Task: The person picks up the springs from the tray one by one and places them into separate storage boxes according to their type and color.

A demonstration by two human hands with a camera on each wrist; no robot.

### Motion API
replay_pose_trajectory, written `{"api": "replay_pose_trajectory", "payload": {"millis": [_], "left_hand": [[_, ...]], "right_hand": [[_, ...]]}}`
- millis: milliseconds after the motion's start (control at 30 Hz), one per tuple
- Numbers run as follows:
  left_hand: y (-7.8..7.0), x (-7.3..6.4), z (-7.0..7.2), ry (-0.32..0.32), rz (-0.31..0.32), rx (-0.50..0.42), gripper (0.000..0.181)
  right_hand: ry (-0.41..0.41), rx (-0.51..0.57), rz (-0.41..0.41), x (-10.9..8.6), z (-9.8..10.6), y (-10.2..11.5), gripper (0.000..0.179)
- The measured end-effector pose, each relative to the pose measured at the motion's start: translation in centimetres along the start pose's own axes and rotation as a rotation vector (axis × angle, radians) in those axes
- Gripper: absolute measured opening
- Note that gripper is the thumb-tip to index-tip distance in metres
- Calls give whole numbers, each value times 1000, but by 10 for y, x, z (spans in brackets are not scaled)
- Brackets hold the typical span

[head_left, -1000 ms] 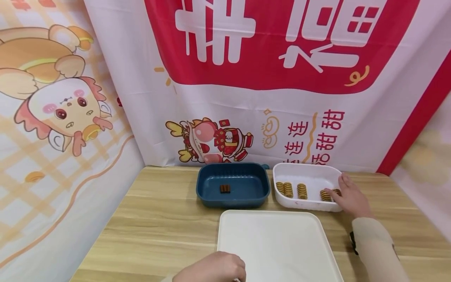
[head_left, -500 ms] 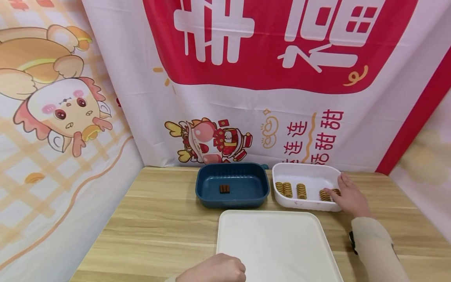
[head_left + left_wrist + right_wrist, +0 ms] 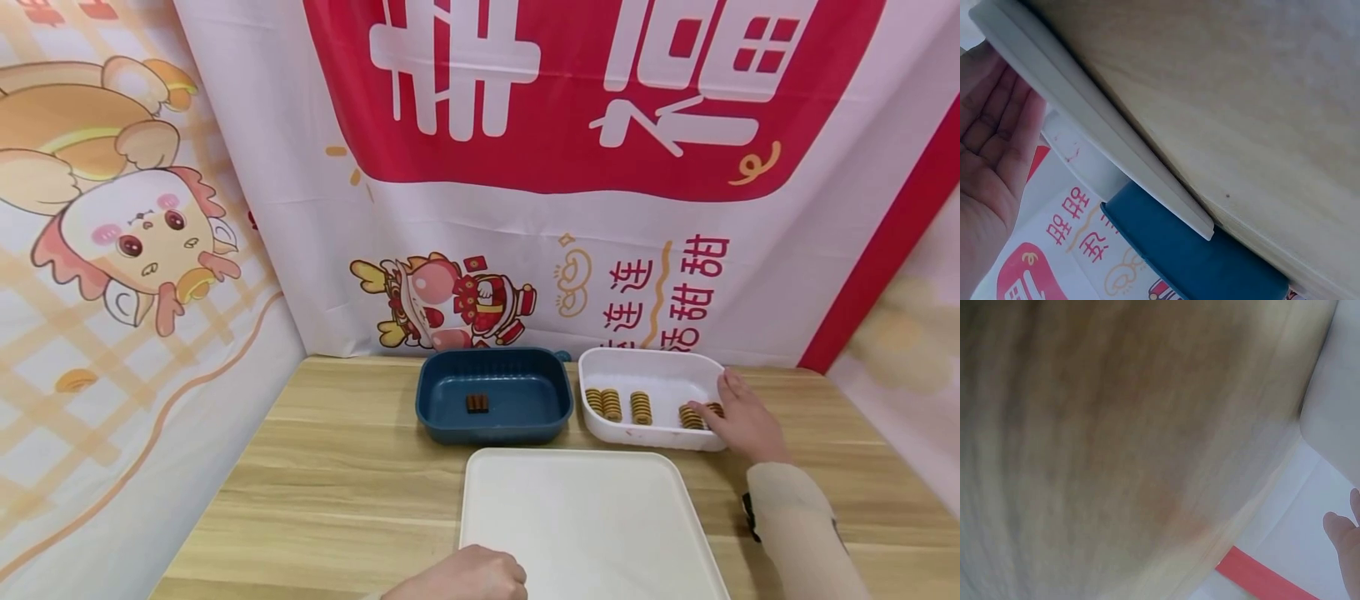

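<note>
My right hand (image 3: 746, 421) rests over the right end of the white basin (image 3: 652, 437). Its thumb side reaches in above ring-edged cookies (image 3: 692, 417), and its fingers lie at the rim; what its fingertips touch is hidden. Several stacks of such cookies (image 3: 641, 408) lie along the basin. At the near left of the cream tray (image 3: 588, 517) is my left hand (image 3: 468, 575). In the left wrist view, the left hand (image 3: 991, 144) has loosely bent fingers beside the tray rim (image 3: 1104, 134), and nothing shows in its palm.
A dark blue basin (image 3: 495, 433) with small brown pieces (image 3: 477, 403) stands left of the white one, behind the tray. The wood-grain table (image 3: 337, 475) ends at a printed cloth backdrop (image 3: 555, 217). Another printed cloth (image 3: 135, 400) hangs on the left.
My left hand has shifted slightly down and to the right at the tray's near edge. The right hand stays at the white basin; the cookies and brown pieces have not moved.
</note>
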State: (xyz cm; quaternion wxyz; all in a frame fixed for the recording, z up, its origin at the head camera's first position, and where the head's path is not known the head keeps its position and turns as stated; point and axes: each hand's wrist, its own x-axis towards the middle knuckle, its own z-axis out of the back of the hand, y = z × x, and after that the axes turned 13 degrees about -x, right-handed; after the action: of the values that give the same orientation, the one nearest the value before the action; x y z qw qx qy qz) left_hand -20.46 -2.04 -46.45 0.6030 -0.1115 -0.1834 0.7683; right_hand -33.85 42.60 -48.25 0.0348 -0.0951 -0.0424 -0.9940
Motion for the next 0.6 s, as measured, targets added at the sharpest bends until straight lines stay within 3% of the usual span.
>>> {"api": "replay_pose_trajectory", "payload": {"millis": [167, 400, 600], "left_hand": [[1, 0, -1, -6, -17, 5, 28], [3, -1, 0, -9, -19, -64, 33], [2, -1, 2, -38, -16, -51, 26]], "right_hand": [[6, 9, -5, 0, 2, 2, 89], [-7, 6, -6, -1, 2, 2, 89], [-5, 7, -10, -2, 1, 2, 88]]}}
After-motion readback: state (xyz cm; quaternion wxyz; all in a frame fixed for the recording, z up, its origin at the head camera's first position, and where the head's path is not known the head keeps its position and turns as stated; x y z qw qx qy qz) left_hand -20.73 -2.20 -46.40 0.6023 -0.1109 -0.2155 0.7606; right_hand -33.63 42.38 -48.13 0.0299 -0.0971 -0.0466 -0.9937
